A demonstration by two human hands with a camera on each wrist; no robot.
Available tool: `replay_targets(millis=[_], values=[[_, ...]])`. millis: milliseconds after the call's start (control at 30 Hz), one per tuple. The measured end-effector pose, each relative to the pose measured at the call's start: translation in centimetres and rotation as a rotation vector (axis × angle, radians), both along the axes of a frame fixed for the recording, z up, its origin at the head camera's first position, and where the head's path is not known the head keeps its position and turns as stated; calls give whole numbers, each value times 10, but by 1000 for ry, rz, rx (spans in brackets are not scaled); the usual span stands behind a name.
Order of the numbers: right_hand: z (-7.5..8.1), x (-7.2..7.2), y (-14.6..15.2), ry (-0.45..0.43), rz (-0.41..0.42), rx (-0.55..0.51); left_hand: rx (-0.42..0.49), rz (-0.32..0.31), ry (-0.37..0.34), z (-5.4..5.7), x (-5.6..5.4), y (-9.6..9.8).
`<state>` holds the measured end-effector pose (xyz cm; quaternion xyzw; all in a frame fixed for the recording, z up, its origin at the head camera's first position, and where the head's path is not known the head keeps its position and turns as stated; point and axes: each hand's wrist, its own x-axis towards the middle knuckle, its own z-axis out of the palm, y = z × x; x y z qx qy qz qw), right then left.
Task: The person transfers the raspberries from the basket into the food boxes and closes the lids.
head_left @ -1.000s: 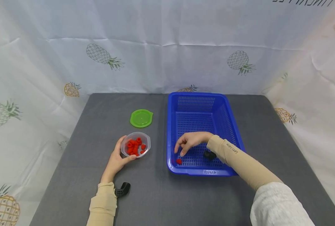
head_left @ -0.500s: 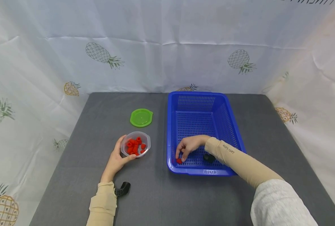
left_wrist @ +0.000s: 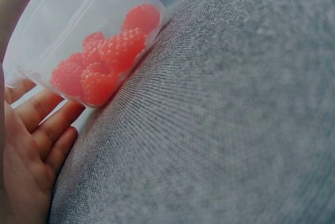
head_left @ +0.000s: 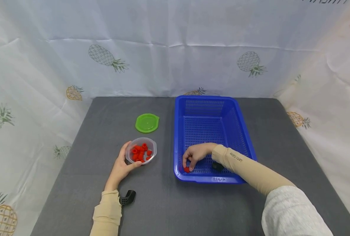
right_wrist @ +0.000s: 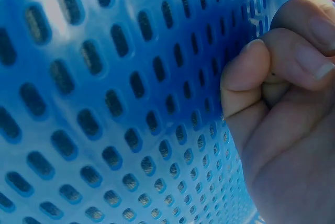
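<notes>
My left hand [head_left: 120,167] grips a clear plastic container [head_left: 153,147] on the left half of the table, thumb along its near side and fingers round its far left side. Several red raspberries [left_wrist: 122,48] lie inside it. Down in the near left corner of the blue basket [head_left: 217,180], my right hand [head_left: 196,152] pinches a single raspberry [head_left: 186,169] between thumb and fingertips. In the right wrist view its fingers are curled beside the slotted basket floor [right_wrist: 123,114], and the berry is out of sight.
A green lid [head_left: 147,123] lies on the grey tabletop [head_left: 163,209] just beyond the container. The basket's raised walls surround my right hand. Black wrist camera [head_left: 130,197] juts out beside my left wrist. A white pineapple-print cloth [head_left: 175,68] hangs behind the table.
My right hand has come down and toward the near left corner of the basket, and its fingers have closed on the raspberry. My left hand and the container have stayed put.
</notes>
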<state>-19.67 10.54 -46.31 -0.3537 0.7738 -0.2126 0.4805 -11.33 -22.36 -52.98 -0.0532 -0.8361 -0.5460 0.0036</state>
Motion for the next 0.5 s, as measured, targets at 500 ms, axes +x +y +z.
replay_targets(millis=[500], values=[[-1, 3, 1, 11, 31, 2, -4, 4, -13, 0, 0, 0]])
